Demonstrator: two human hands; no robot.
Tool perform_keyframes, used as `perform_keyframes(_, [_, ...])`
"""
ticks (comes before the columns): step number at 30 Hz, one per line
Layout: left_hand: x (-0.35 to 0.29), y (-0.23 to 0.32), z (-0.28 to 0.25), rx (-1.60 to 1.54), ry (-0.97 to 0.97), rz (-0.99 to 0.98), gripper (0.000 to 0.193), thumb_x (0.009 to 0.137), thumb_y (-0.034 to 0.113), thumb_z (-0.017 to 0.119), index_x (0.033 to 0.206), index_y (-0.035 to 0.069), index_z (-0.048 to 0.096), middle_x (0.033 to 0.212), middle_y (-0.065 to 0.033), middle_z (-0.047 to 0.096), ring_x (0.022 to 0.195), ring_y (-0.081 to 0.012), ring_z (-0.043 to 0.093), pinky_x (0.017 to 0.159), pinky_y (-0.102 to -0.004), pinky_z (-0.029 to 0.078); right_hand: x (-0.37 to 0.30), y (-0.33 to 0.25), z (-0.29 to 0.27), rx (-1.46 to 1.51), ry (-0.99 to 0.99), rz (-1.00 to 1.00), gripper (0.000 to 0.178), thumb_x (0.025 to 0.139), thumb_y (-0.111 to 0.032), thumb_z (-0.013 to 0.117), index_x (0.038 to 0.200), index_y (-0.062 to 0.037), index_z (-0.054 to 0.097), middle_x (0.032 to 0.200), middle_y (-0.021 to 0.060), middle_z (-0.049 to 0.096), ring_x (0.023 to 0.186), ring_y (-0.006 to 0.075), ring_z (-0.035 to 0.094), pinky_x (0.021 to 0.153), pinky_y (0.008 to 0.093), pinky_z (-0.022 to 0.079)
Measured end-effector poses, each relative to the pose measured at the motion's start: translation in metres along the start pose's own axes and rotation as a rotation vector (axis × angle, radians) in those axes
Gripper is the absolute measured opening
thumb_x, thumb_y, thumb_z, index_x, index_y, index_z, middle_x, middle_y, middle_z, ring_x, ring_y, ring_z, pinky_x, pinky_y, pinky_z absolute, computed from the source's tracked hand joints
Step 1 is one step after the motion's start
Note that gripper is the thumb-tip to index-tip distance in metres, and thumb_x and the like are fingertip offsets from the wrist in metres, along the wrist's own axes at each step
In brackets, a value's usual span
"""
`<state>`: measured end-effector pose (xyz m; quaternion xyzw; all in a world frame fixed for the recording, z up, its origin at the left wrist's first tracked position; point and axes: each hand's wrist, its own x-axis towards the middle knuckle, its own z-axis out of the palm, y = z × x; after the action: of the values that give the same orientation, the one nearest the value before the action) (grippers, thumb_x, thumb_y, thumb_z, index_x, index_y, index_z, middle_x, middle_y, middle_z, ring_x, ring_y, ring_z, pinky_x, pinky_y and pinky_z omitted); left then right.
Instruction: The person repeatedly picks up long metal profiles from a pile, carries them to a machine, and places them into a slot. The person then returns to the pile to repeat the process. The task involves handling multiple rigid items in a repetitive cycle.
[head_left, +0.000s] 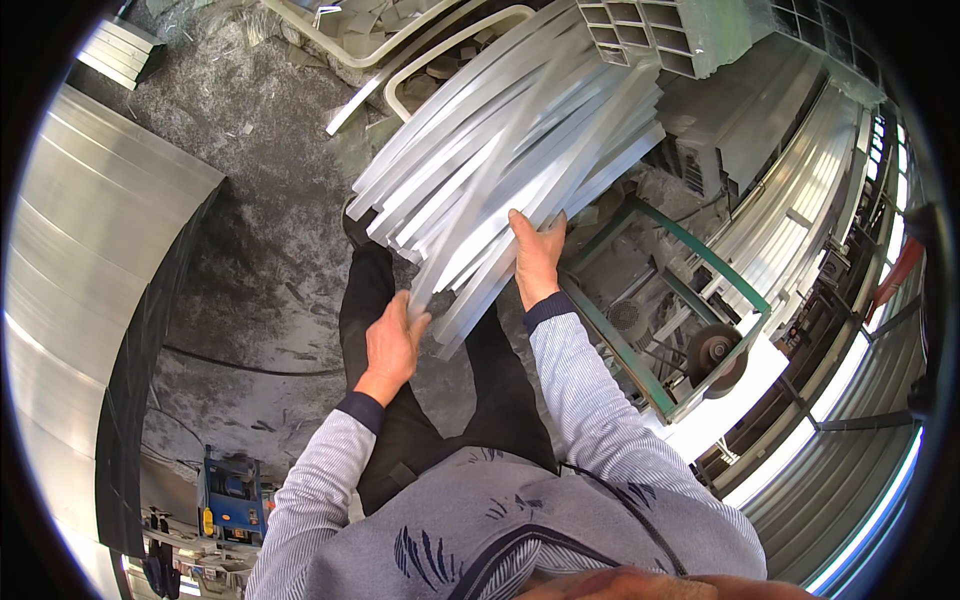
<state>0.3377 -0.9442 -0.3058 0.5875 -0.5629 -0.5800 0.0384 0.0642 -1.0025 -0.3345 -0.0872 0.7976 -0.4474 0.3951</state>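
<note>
A fanned heap of long silvery metal profiles (440, 150) lies in front of my legs, stretching away toward the far right. My left hand (392, 345) is closed around the near end of one metal profile (470, 205) that slants across the top of the heap. Farther up and to the right, my right hand (539, 258) grips a second profile (475, 305) by its side, thumb on top. The near end of that second profile sticks out past the heap, between my knees. Fingers under both profiles are partly hidden.
To the right stands a green metal frame (690, 240) with a brown wheel (715, 357). Bundled square hollow sections (640, 35) are at the far end. Cream bent tubing (400, 85) lies beyond the heap; stacked sheet metal (90, 240) is on the left. A black cable (250, 367) crosses the floor.
</note>
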Motion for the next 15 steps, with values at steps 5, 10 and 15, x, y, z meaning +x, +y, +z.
perform_keyframes(5, [-0.008, 0.006, 0.017, 0.028, -0.070, 0.176, 0.068, 0.091, 0.033, 0.089, 0.141, -0.002, 0.060, 0.118, -0.0229, 0.074, 0.110, -0.0456, 0.071, 0.095, -0.0522, 0.057, 0.009, 0.017, -0.020, 0.105, -0.036, -0.001, 0.101, 0.088, -0.011, 0.090, 0.164, 0.0123, 0.028, 0.156, 0.0236, 0.052, 0.142, 0.0311, 0.054, 0.124, 0.0425, 0.041])
perform_keyframes(10, [0.037, 0.017, 0.050, 0.007, -0.153, 0.265, 0.075, 0.086, 0.028, 0.092, 0.144, -0.005, 0.056, 0.121, -0.0242, 0.067, 0.114, -0.0473, 0.066, 0.094, -0.0533, 0.056, 0.045, 0.038, -0.043, 0.117, 0.009, -0.014, 0.114, 0.087, -0.015, 0.093, 0.170, 0.0127, 0.020, 0.168, 0.0276, 0.039, 0.154, 0.0358, 0.042, 0.132, 0.0442, 0.033])
perform_keyframes(15, [0.070, 0.030, 0.065, 0.050, -0.221, 0.317, 0.083, 0.087, 0.030, 0.091, 0.150, -0.004, 0.049, 0.128, -0.0247, 0.065, 0.117, -0.0465, 0.065, 0.095, -0.0535, 0.056, 0.072, 0.035, -0.037, -0.126, 0.000, -0.059, 0.117, 0.084, -0.008, 0.091, 0.169, 0.0155, 0.014, 0.165, 0.0296, 0.042, 0.150, 0.0357, 0.046, 0.128, 0.0419, 0.038])
